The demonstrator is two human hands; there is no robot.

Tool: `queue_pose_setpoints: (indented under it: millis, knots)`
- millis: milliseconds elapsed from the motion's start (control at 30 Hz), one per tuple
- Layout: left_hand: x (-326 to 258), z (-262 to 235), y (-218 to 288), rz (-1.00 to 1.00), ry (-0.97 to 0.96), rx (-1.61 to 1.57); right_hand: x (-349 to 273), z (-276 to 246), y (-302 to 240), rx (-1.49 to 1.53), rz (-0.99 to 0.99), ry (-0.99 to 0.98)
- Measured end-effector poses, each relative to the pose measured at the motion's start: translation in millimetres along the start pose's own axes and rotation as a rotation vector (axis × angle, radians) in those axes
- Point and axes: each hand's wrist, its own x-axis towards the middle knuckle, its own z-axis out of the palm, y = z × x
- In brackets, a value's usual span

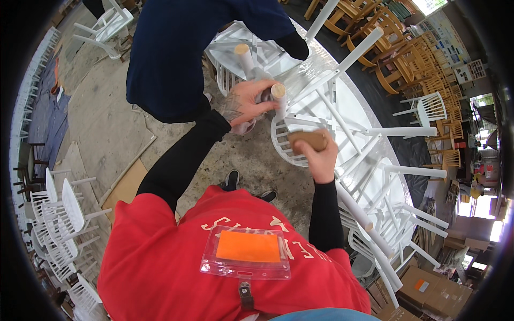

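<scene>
In front of me, a white chair lies upside down on the table, its legs pointing up. My left hand [247, 102] is closed at the top of one white chair leg [280, 107], thumb and fingers against its sides near the bare wood end. My right hand [322, 159] grips a flat brown pad [309, 140], which looks like a sanding pad, beside the chair's slatted back [282, 143]. Another upturned chair leg [244, 58] with a bare wood end stands just beyond my left hand. Part of the left fingers' far side is hidden.
A co-worker in a dark blue shirt [171, 59] bends close by at the upper left. More upturned white chairs [383, 214] crowd the film-covered table [356, 99] on the right. White chairs [67, 214] stand at left, wooden chairs [396, 48] at far right, cardboard boxes [428, 286] at lower right.
</scene>
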Motion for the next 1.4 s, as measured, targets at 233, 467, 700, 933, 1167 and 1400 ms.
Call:
queue_pose_setpoints:
  millis: [233, 467, 700, 933, 1167, 1400]
  knots:
    - [1, 24, -24, -0.036, -0.023, -0.055, 91, 43, -46, -0.394, -0.675, -0.199]
    - [-2, 23, -33, -0.052, -0.006, -0.042, 102, 42, -51, -0.286, -0.441, -0.395]
    - [0, 23, -32, -0.085, -0.028, -0.167, 96, 56, -50, -0.342, -0.45, -0.317]
    - [5, 24, -34, -0.071, -0.093, -0.14, 108, 38, -33, -0.07, -0.382, -0.365]
    - [-1, 21, -41, -0.214, -0.156, -0.368, 102, 44, -33, -0.116, -0.401, -0.34]
    - [0, 22, -46, 0.005, -0.09, -0.423, 93, 60, -43, -0.26, -0.441, -0.249]
